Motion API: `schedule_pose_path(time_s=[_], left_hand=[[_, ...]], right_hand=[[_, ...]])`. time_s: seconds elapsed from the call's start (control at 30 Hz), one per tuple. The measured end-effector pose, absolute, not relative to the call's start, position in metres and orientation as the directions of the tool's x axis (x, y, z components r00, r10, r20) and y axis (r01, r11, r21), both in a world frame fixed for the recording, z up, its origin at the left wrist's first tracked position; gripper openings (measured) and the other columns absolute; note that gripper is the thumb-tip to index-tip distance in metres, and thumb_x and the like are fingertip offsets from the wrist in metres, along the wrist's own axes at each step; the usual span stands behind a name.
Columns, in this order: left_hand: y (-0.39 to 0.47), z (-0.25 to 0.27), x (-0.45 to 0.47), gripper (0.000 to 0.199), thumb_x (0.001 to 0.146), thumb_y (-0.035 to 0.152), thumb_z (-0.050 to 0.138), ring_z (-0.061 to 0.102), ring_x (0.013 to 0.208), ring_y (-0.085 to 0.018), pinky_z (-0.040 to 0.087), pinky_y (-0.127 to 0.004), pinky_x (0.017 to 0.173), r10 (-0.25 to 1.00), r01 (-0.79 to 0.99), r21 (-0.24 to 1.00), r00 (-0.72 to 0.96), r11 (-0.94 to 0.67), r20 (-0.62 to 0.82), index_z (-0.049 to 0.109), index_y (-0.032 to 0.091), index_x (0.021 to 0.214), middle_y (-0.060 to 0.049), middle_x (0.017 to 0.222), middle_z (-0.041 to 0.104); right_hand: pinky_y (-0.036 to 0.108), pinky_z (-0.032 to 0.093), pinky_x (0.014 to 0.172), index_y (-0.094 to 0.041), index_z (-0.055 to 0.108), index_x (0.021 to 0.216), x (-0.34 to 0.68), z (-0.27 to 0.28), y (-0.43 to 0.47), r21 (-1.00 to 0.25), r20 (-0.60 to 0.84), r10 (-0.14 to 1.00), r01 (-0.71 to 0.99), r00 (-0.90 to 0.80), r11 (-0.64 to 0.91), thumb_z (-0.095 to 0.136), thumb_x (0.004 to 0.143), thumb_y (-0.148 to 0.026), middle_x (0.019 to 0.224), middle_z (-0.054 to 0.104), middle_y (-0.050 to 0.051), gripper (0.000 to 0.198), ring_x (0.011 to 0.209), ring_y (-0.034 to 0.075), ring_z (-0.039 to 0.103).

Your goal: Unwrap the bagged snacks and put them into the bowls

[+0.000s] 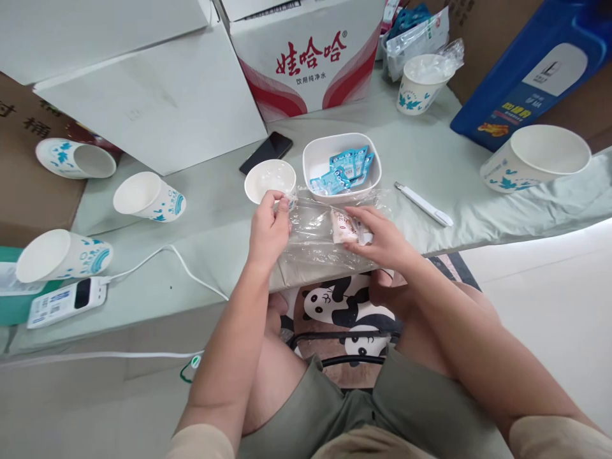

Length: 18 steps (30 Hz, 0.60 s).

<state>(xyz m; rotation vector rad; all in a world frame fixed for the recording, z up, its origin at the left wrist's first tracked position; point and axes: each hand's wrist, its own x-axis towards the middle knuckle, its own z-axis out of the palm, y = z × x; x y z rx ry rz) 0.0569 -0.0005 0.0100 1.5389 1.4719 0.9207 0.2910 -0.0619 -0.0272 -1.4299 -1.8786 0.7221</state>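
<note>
Left hand (268,231): fingers curled in, thumb and forefinger pinched together on the edge of the clear plastic bag (308,220), just beside a paper cup (270,180).
Right hand (382,237): moderately spread, thumb and fingers holding the small printed packet (343,226) from either side.
Packet: over the bag near the bench's (430,172) front edge, between the hands; whether inside the bag, cannot tell.
Arms: both stretch forward over the lap, the right slanting inward.
White tub (310,169): beyond the packet, holding blue sachets (351,167).
</note>
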Motion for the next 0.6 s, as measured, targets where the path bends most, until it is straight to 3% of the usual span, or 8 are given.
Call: schedule_pose_path(time_s=[0.13,0.23,0.43,0.53,0.6], left_hand=[[0.004,0.010,0.055,0.012,0.100,0.035,0.047,0.045,0.048,-0.010,0.031,-0.022,0.047,0.998,0.347,0.937,0.025,0.042,-0.054,0.049,0.025,0.093,0.005,0.059,0.044],[0.003,0.013,0.060,0.012,0.100,0.034,0.047,0.045,0.047,-0.010,0.030,-0.021,0.045,0.995,0.320,0.944,0.026,0.079,-0.092,0.047,0.025,0.091,0.005,0.058,0.043],[-0.004,0.023,0.070,0.014,0.099,0.038,0.048,0.037,0.042,-0.009,0.023,-0.022,0.041,0.985,0.225,0.964,0.062,0.144,-0.162,0.045,0.027,0.092,0.007,0.054,0.039],[-0.004,0.025,0.067,0.015,0.098,0.038,0.048,0.033,0.041,-0.009,0.020,-0.021,0.039,0.986,0.217,0.965,0.042,0.146,-0.159,0.045,0.026,0.090,0.008,0.053,0.038],[-0.002,0.026,0.062,0.013,0.098,0.036,0.047,0.031,0.041,-0.008,0.019,-0.021,0.038,0.986,0.198,0.967,0.015,0.160,-0.166,0.044,0.026,0.090,0.008,0.052,0.037]], right_hand=[[0.045,0.052,0.094,-0.022,0.069,0.118,0.299,-0.028,-0.063,-0.803,0.207,0.976,0.560,-0.062,0.206,0.056,0.088,-0.031,0.110,0.070,0.009,0.033,0.101,0.025,0.066],[0.043,0.052,0.090,-0.021,0.071,0.107,0.296,-0.030,-0.062,-0.771,0.215,0.975,0.603,-0.054,0.204,0.056,0.090,-0.033,0.108,0.070,0.010,0.026,0.098,0.025,0.066],[0.051,0.048,0.098,-0.025,0.063,0.132,0.271,-0.026,-0.060,-0.525,0.105,0.927,0.772,-0.360,0.359,0.070,0.087,-0.043,0.133,0.066,0.011,0.050,0.118,0.033,0.059],[0.052,0.049,0.096,-0.026,0.055,0.143,0.263,-0.023,-0.059,-0.457,0.032,0.917,0.810,-0.398,0.368,0.077,0.080,-0.040,0.138,0.064,0.011,0.068,0.120,0.036,0.057],[0.053,0.049,0.096,-0.025,0.053,0.144,0.263,-0.024,-0.058,-0.478,0.027,0.925,0.808,-0.379,0.345,0.077,0.079,-0.039,0.135,0.066,0.012,0.071,0.119,0.036,0.057]])
